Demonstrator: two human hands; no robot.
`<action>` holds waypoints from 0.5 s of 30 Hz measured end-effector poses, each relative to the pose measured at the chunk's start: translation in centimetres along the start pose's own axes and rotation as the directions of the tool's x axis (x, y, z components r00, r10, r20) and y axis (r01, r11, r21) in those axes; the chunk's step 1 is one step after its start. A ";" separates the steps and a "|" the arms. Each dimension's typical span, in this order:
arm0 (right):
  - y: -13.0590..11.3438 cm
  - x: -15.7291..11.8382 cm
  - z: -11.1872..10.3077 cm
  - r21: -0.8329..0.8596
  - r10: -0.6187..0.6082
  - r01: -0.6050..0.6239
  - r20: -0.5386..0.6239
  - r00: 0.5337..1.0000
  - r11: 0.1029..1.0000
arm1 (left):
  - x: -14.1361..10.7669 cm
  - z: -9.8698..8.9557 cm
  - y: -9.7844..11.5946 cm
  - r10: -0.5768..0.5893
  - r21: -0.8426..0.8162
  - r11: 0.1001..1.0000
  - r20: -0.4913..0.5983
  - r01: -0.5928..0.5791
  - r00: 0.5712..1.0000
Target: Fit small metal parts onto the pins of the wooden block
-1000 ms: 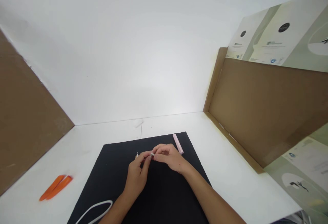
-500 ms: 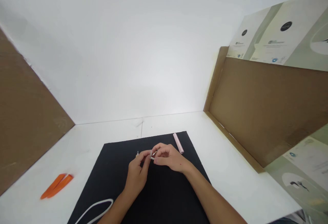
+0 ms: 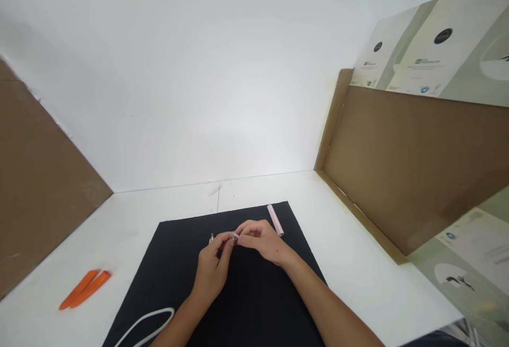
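Observation:
Both my hands sit together over a black mat (image 3: 254, 304). My left hand (image 3: 210, 270) and my right hand (image 3: 262, 241) pinch a small white-and-metal part (image 3: 235, 237) between their fingertips; most of it is hidden by my fingers. A tiny metal tip (image 3: 211, 238) pokes out beyond my left fingers, and I cannot tell if it belongs to the same part. Just beyond my right hand, a pale pink tube (image 3: 275, 220) lies on the mat. A white cable loop (image 3: 147, 326) lies near my left forearm.
A pair of orange plastic pry tools (image 3: 84, 289) lies on the white table (image 3: 135, 241) left of the mat. Brown cardboard panels (image 3: 405, 169) stand at the right and left, with printed sheets (image 3: 421, 55) above the right one. A white wall stands behind.
My right fingers have closed in over the small part, hiding more of it than half a second ago. The view has shifted slightly. The pink tube and the orange tools have not moved on the table.

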State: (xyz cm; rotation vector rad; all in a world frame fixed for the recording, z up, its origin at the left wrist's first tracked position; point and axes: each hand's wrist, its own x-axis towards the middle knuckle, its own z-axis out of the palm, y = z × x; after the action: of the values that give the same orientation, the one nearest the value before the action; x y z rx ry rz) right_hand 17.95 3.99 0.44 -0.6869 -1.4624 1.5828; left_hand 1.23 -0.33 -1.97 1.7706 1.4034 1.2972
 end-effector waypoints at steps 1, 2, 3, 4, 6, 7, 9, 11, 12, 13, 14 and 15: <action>0.0 -0.1 -0.1 -0.017 -0.009 0.010 0.021 1.000 1.000 | 0.0 0.0 0.0 0.000 0.011 1.000 -0.004 0.000 1.000; 0.0 -0.1 -0.1 -0.031 -0.017 0.018 0.038 0.999 0.999 | 0.0 -0.1 0.1 -0.001 0.018 1.000 -0.005 0.001 1.000; 0.0 -0.2 -0.2 -0.044 -0.023 0.025 0.055 0.998 0.999 | 0.0 -0.1 0.1 -0.003 0.021 1.000 -0.005 0.003 1.000; -0.1 -0.2 -0.2 -0.055 -0.027 0.031 0.068 0.997 0.998 | 0.0 -0.1 0.1 -0.006 0.021 1.000 -0.003 0.006 1.000; -0.1 -0.2 -0.2 -0.071 -0.031 0.037 0.083 0.996 0.997 | 0.0 -0.2 0.1 -0.013 0.019 1.000 0.002 0.013 1.000; -0.1 -0.2 -0.2 -0.073 -0.031 0.037 0.082 0.996 0.997 | 0.0 -0.2 0.1 -0.015 0.018 1.000 0.005 0.015 1.000; 0.0 -0.1 -0.1 -0.055 -0.035 0.038 0.056 0.998 0.998 | -0.1 -0.2 0.1 -0.017 0.016 1.000 0.009 0.016 1.000; 0.1 0.0 0.0 -0.011 -0.031 0.031 0.006 0.999 0.999 | -0.1 -0.1 0.0 -0.015 -0.002 1.000 0.020 0.015 1.000; 0.2 0.1 0.1 0.011 -0.023 0.023 -0.017 1.000 1.000 | -0.1 0.0 0.0 -0.015 -0.015 1.000 0.027 0.016 1.000; 0.3 0.1 0.1 0.028 -0.014 0.015 -0.035 0.999 0.999 | -0.1 0.1 0.0 -0.016 -0.027 0.999 0.034 0.017 0.999; 0.4 0.2 0.1 0.040 -0.005 0.007 -0.041 0.999 0.999 | -0.1 0.1 -0.1 -0.017 -0.036 0.999 0.039 0.018 0.999; 0.4 0.2 0.1 0.049 0.001 0.001 -0.038 0.999 0.999 | -0.1 0.1 -0.1 -0.018 -0.038 0.999 0.040 0.019 0.999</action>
State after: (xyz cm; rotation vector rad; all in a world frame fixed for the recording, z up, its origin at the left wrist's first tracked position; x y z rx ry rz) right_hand 17.71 4.15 0.09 -0.6848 -1.3912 1.5927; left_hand 1.32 -0.32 -2.14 1.7450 1.3610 1.2641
